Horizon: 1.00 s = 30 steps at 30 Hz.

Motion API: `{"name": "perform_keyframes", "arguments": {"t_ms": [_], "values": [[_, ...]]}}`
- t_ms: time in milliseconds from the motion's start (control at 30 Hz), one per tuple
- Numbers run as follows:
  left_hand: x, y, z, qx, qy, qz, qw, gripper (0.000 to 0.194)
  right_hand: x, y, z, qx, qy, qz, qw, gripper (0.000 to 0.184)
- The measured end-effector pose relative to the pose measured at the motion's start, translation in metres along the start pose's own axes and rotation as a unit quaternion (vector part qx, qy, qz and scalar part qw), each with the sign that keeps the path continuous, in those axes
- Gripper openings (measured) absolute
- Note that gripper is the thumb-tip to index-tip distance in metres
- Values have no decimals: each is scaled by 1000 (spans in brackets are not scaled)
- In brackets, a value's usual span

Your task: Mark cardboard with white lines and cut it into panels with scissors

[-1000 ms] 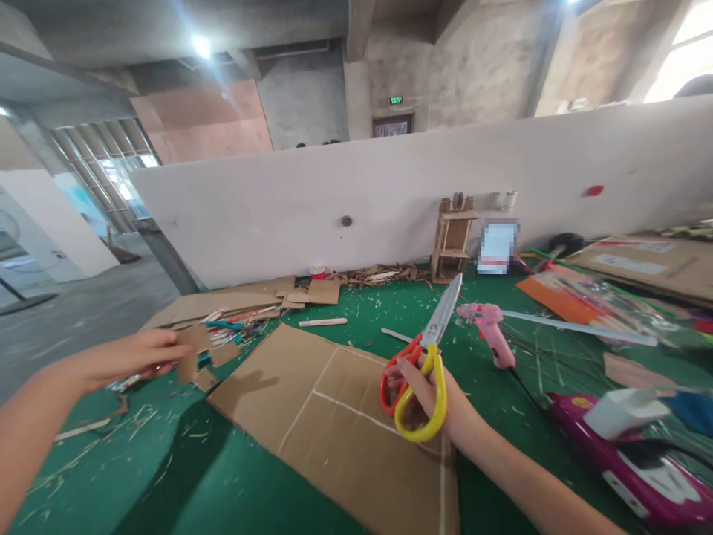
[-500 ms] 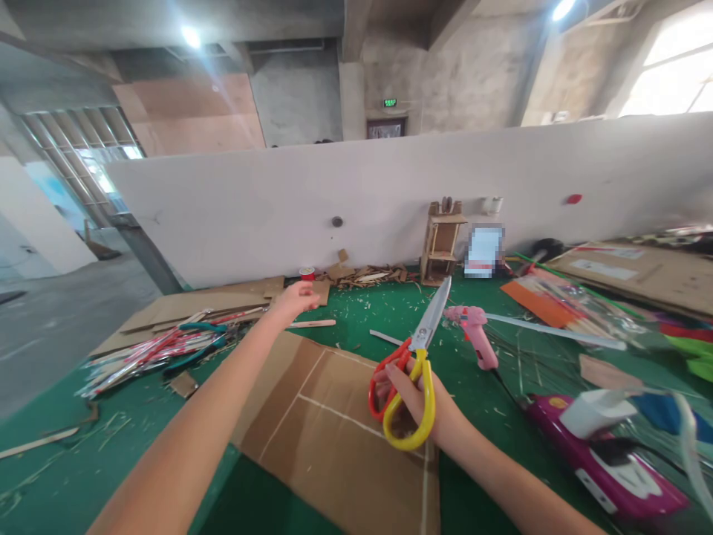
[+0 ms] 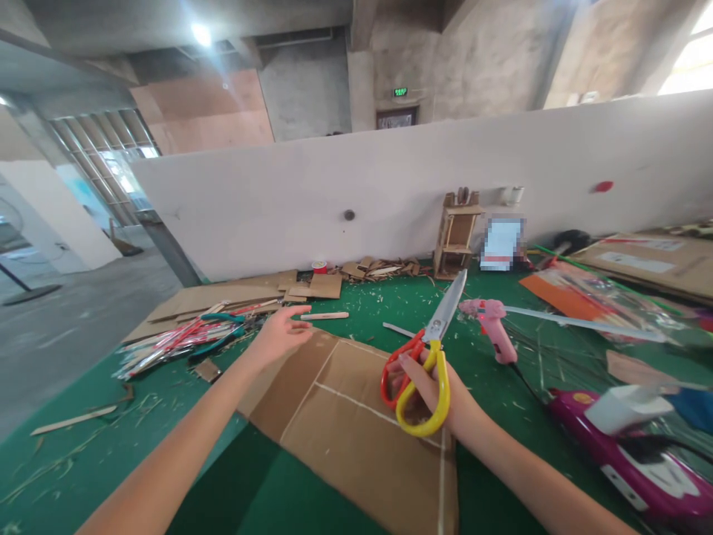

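My right hand point(image 3: 431, 390) grips a pair of scissors point(image 3: 428, 357) with one red and one yellow handle, blades together and pointing up and away. It hovers over a flat brown cardboard sheet point(image 3: 345, 431) marked with pale lines, lying on the green table point(image 3: 139, 446). My left hand point(image 3: 281, 334) reaches out above the sheet's far left corner, fingers stretched and apart, holding nothing. A short wooden stick point(image 3: 324, 316) lies just beyond it.
A pink glue gun point(image 3: 493, 327) lies right of the scissors. A purple and white device point(image 3: 629, 453) sits at the right edge. A bundle of red and teal sticks point(image 3: 189, 336) lies left. Cardboard scraps point(image 3: 312, 286) and a small cardboard shelf point(image 3: 457, 234) stand by the white wall.
My left hand left the scraps at the far left, reached toward the back of the table, then drew back to the cardboard's far corner. The scissors stayed in my right hand.
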<state>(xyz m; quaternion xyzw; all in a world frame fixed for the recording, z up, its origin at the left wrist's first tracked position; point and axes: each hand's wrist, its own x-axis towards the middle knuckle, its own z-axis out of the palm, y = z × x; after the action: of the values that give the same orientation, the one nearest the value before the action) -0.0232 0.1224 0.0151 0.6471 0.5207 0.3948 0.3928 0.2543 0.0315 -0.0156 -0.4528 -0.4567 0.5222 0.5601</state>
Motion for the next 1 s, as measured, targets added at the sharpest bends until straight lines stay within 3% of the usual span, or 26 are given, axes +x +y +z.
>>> {"name": "perform_keyframes", "arguments": {"t_ms": [100,167,233,300,400,467,533,600,733,867,933,1000], "values": [[-23,2,-3,98,8,43,994,44,1,1,-3,18,-8,-7,1000,38],[-43,2,-4,215,36,85,972,38,2,-1,-6,34,7,-12,999,38],[-65,0,-6,319,111,58,939,41,3,-4,-8,35,28,0,999,40],[-89,-6,-11,357,178,-17,917,47,4,-8,-9,38,51,23,998,41],[-124,-16,-18,240,206,-122,941,57,5,-12,-8,54,63,41,996,39],[-143,-19,-19,165,216,-146,951,56,5,-12,-7,56,72,29,995,38],[-156,-16,-16,1,240,-143,960,48,4,-11,-7,45,75,19,996,37],[-161,-9,-10,-119,261,-151,946,44,3,-11,-8,38,62,17,997,33],[-155,7,1,-219,266,-208,916,35,-3,-15,-11,39,-2,6,999,24],[-138,20,-3,-378,334,-269,820,14,-8,-18,-17,1,-106,18,994,20],[-127,25,-10,-428,325,-283,794,10,-8,-17,-21,-13,-143,16,990,16],[-118,30,-13,-457,281,-263,802,6,-7,-14,-24,-17,-167,11,986,12]]}}
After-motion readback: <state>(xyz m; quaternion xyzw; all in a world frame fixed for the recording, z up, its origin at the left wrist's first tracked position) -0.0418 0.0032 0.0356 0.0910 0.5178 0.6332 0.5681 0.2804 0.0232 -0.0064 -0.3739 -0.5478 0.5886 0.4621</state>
